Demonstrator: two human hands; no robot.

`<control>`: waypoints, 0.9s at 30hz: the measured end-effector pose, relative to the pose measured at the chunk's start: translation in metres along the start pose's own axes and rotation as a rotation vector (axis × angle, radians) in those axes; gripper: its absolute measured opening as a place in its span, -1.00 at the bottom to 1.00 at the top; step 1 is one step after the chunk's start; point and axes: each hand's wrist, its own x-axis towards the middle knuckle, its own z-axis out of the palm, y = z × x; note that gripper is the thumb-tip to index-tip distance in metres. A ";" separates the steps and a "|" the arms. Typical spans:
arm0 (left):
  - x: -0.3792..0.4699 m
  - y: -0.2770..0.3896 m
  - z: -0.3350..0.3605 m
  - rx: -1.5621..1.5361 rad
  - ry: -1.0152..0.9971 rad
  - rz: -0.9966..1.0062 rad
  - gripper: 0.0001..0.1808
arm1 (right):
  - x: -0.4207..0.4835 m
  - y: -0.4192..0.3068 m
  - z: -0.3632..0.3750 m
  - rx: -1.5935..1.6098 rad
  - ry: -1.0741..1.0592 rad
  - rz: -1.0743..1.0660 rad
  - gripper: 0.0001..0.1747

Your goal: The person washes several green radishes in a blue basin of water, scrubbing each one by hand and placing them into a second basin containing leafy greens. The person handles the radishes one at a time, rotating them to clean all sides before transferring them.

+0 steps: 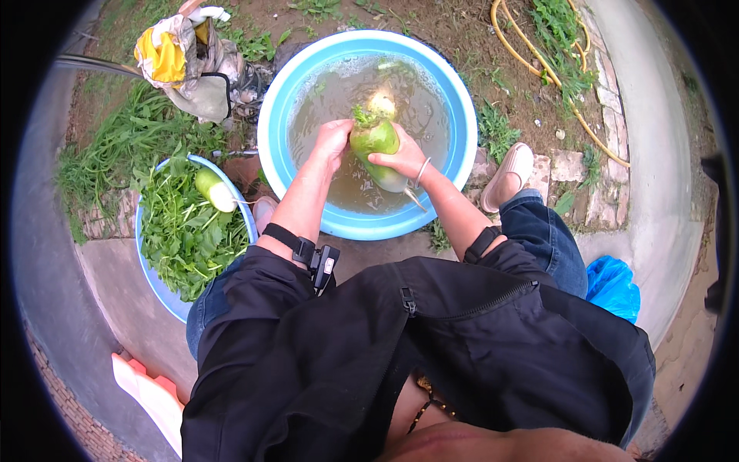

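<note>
A large blue plastic basin (369, 231) of murky water stands before me. Over it, my right hand (404, 154) is wrapped around a green radish (375, 141), whose white root tip points down and to the right. My left hand (335, 138) is at the radish's leafy top end, its fingers closed against the stem stubs; whether they pinch a leaf is too small to tell. Another pale radish (381, 103) lies partly under the water just beyond. To my left, a smaller blue basin (250, 222) holds leafy greens (190, 231) and a green and white radish (216, 190).
A blue plastic bag (613, 287) lies by my right leg. Beyond it a yellow hose (583, 115) runs over soil. Cloth items (167, 55) hang at the upper left, above grass. A pink plastic object (147, 392) stands at lower left.
</note>
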 end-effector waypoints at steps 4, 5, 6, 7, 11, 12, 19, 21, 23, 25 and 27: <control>0.013 -0.034 -0.041 0.127 0.032 0.023 -0.79 | 0.003 -0.016 0.007 0.240 -0.067 -0.074 -0.02; 0.020 -0.041 -0.053 0.159 0.233 0.120 -0.78 | 0.002 -0.018 0.006 0.316 -0.091 -0.103 -0.03; 0.028 -0.048 -0.064 0.181 0.411 0.234 -0.77 | 0.003 -0.018 0.005 0.258 -0.063 -0.118 -0.05; 0.035 -0.054 -0.073 0.202 0.579 0.343 -0.76 | 0.003 -0.016 0.005 0.184 -0.024 -0.093 -0.05; 0.045 -0.059 -0.087 0.023 0.740 0.089 -0.70 | 0.007 0.008 -0.002 -0.012 0.113 -0.019 0.01; 0.043 -0.055 -0.082 -0.161 0.589 -0.033 -0.70 | 0.008 0.016 -0.002 -0.049 0.159 0.036 0.03; -0.001 -0.007 -0.008 -0.002 -0.156 0.226 -0.78 | 0.013 0.043 -0.010 -0.181 0.270 0.147 0.07; -0.007 0.004 0.004 0.460 -0.183 0.524 -0.79 | 0.012 0.042 -0.010 -0.155 0.271 0.131 0.07; -0.012 0.009 0.010 0.612 -0.188 0.653 -0.75 | 0.012 0.039 -0.010 -0.112 0.251 0.111 0.07; -0.013 0.013 0.011 0.701 -0.184 0.623 -0.74 | 0.011 0.037 -0.008 -0.082 0.226 0.086 0.07; -0.013 0.016 0.009 0.777 -0.156 0.639 -0.73 | 0.010 0.035 -0.008 -0.070 0.191 0.059 0.06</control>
